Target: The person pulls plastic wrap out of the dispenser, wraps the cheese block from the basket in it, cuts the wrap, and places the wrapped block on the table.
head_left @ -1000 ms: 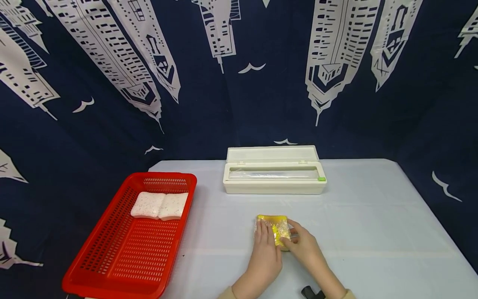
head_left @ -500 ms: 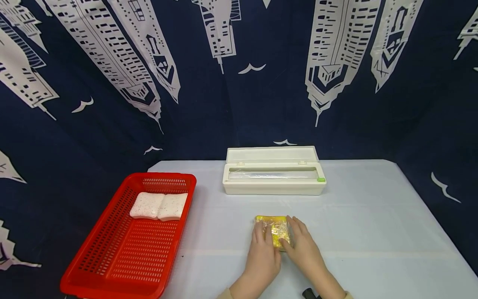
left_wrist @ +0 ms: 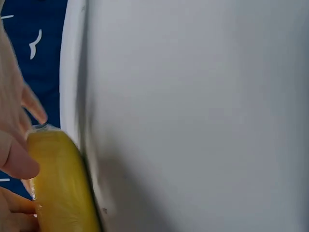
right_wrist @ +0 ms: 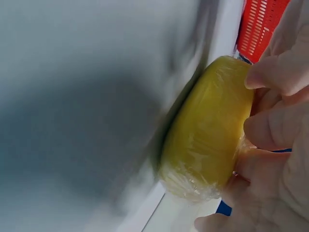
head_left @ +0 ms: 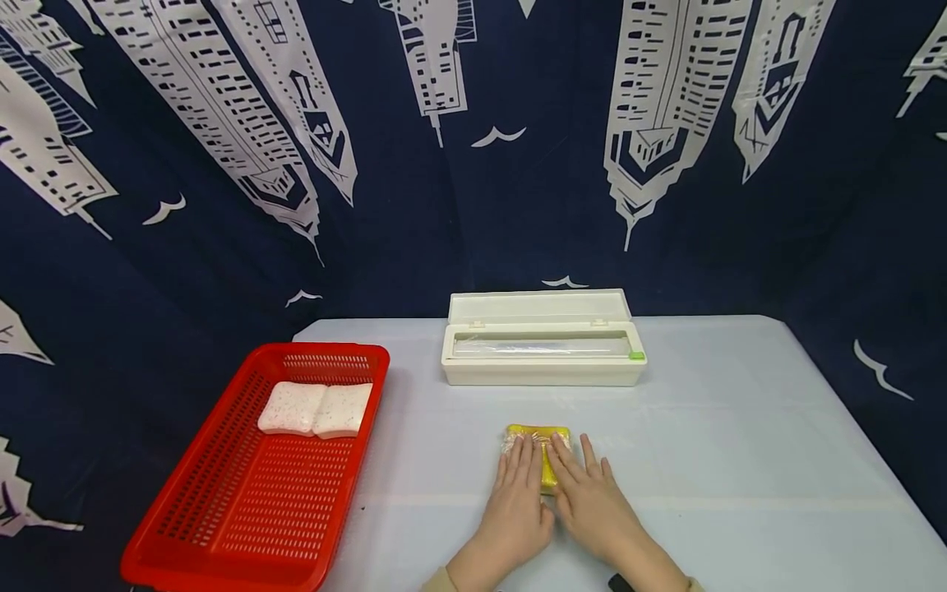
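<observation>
A yellow block with rounded edges [head_left: 550,473], wrapped in clear cling film, lies on the table in front of me. In the head view my left hand [head_left: 515,506] rests its extended fingers on the block's left part. My right hand [head_left: 596,507] lies with spread fingers over its right part, partly beyond the edge. Both hands hide much of the top. In the left wrist view the yellow block [left_wrist: 60,179] shows a smooth side under tight film. From the right wrist, crinkled film gathers at one end of the yellow block [right_wrist: 207,125], with fingertips along its upper face.
Left of the hands stands a red perforated basket [head_left: 277,501] with two white speckled blocks [head_left: 316,408] side by side in it. A white cling film dispenser [head_left: 543,372], lid raised and a roll inside, is at the back. A dark patterned cloth [head_left: 473,205] hangs behind.
My right hand has left the block's right edge, where finger and thumb held it, and now lies flat on top. The left fingers have straightened over the left part.
</observation>
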Motion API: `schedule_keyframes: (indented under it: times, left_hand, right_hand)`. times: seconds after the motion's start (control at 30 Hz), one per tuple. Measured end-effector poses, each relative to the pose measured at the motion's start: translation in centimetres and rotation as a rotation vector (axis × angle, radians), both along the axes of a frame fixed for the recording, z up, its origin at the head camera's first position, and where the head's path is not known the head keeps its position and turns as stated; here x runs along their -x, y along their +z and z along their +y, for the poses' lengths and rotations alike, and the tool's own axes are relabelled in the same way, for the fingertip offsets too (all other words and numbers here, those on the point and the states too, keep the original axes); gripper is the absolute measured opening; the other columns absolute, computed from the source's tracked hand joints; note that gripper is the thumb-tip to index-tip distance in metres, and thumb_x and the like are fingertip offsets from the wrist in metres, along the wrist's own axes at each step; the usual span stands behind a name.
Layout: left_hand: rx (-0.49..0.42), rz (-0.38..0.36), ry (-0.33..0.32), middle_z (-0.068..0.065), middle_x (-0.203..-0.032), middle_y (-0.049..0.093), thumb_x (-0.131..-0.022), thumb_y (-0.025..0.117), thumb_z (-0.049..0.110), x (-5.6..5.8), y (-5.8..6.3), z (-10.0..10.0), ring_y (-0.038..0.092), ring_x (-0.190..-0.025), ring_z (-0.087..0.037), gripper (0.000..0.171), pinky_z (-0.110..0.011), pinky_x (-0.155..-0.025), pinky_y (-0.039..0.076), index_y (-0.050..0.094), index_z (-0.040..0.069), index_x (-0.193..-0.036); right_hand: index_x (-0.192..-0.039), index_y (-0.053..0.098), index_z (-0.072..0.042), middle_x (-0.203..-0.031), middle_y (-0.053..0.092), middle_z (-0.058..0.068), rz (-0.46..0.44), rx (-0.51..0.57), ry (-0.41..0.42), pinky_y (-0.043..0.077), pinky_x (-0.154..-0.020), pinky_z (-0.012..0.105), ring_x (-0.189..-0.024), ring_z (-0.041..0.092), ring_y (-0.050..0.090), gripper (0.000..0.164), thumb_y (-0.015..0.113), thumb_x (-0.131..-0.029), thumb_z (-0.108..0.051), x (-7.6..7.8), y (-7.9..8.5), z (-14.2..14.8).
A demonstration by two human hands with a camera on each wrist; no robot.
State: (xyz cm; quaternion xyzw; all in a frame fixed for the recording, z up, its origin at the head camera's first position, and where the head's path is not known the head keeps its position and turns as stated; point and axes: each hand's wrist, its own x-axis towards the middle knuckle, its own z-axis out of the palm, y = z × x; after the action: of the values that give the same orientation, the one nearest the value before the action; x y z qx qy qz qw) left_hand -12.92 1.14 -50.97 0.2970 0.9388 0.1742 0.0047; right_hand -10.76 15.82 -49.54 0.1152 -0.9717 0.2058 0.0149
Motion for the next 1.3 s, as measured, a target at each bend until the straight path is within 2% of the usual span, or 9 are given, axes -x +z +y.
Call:
schedule_keyframes:
  times: [0.17,0.27,0.37,0.47,0.57,0.63,0.77,0.9,1.3]
  left_hand:
    - [-0.03,-0.094,-0.026,-0.032,-0.158,0.018,-0.084,0.057,0.009,0.4,0.1,-0.2,0.014,-0.149,-0.043,0.073,-0.06,-0.115,0.022,0.027,-0.013,-0.148]
    - [-0.132,-0.184,-0.003,-0.028,-0.159,0.019,-0.083,0.055,0.006,0.9,0.7,-0.7,0.016,-0.15,-0.04,0.073,-0.058,-0.115,0.023,0.028,-0.009,-0.149]
    - [-0.331,-0.247,0.107,-0.022,-0.157,0.03,-0.087,0.053,0.004,1.5,2.0,-1.3,0.028,-0.147,-0.037,0.064,-0.056,-0.114,0.029,0.035,-0.004,-0.148]
    - [-0.531,-0.274,0.277,-0.019,-0.145,0.046,-0.091,0.053,0.003,2.7,3.0,-2.3,0.048,-0.133,-0.036,0.05,-0.052,-0.106,0.043,0.046,-0.001,-0.141]
    - [-0.613,-0.327,0.418,-0.019,-0.13,0.055,-0.094,0.054,0.006,4.5,3.2,-3.3,0.057,-0.119,-0.035,0.039,-0.049,-0.096,0.051,0.053,-0.002,-0.133]
    - [-0.594,-0.409,0.481,-0.02,-0.125,0.059,-0.096,0.055,0.012,5.4,3.1,-3.8,0.061,-0.113,-0.035,0.037,-0.049,-0.091,0.053,0.055,-0.003,-0.129]
    - [-0.54,-0.608,0.513,-0.02,-0.11,0.066,-0.099,0.054,0.022,6.6,2.6,-4.2,0.067,-0.094,-0.029,0.041,-0.044,-0.08,0.057,0.056,-0.007,-0.127]
    - [-0.564,-0.761,0.512,-0.014,-0.091,0.064,-0.097,0.055,0.021,7.0,2.3,-3.8,0.063,-0.077,-0.019,0.041,-0.033,-0.07,0.059,0.058,-0.01,-0.124]
    - [-0.563,-0.808,0.467,-0.011,-0.089,0.063,-0.095,0.061,0.02,6.8,2.2,-3.2,0.062,-0.076,-0.015,0.045,-0.029,-0.068,0.059,0.056,-0.011,-0.127]
  right_hand:
    - [-0.147,0.042,-0.002,-0.16,0.028,0.012,-0.052,-0.013,0.007,0.023,-0.104,0.076,-0.145,0.051,0.018,0.05,0.05,-0.1,-0.019,0.1,0.1,-0.2]
    - [-0.148,0.04,-0.002,-0.16,0.025,0.013,-0.104,0.027,0.0,0.019,-0.105,0.077,-0.146,0.051,0.015,0.05,0.048,-0.101,-0.02,0.5,0.5,0.0]
    - [-0.145,0.044,-0.001,-0.158,0.03,0.014,-0.111,0.142,-0.062,0.021,-0.107,0.073,-0.144,0.05,0.021,0.048,0.049,-0.102,-0.023,1.2,1.3,0.9]
    - [-0.139,0.052,0.0,-0.15,0.045,0.021,-0.137,0.272,-0.182,0.04,-0.102,0.065,-0.135,0.049,0.041,0.046,0.052,-0.101,-0.026,2.3,2.2,2.2]
    - [-0.133,0.056,0.002,-0.133,0.058,0.026,-0.228,0.345,-0.29,0.055,-0.087,0.051,-0.114,0.042,0.062,0.044,0.054,-0.101,-0.028,3.3,2.3,3.5]
    - [-0.131,0.056,0.005,-0.123,0.063,0.026,-0.318,0.403,-0.322,0.058,-0.075,0.043,-0.096,0.034,0.068,0.046,0.055,-0.1,-0.028,3.9,2.0,4.2]
    - [-0.128,0.054,0.01,-0.109,0.067,0.02,-0.502,0.56,-0.351,0.058,-0.066,0.033,-0.078,0.019,0.066,0.053,0.058,-0.098,-0.034,4.7,1.0,4.6]
    - [-0.128,0.054,0.01,-0.104,0.068,0.015,-0.595,0.662,-0.362,0.059,-0.067,0.033,-0.081,0.017,0.066,0.06,0.063,-0.095,-0.04,5.4,0.4,4.4]
    - [-0.134,0.047,0.011,-0.096,0.062,0.014,-0.626,0.701,-0.325,0.06,-0.066,0.033,-0.079,0.019,0.061,0.067,0.074,-0.086,-0.028,5.7,0.5,3.9]
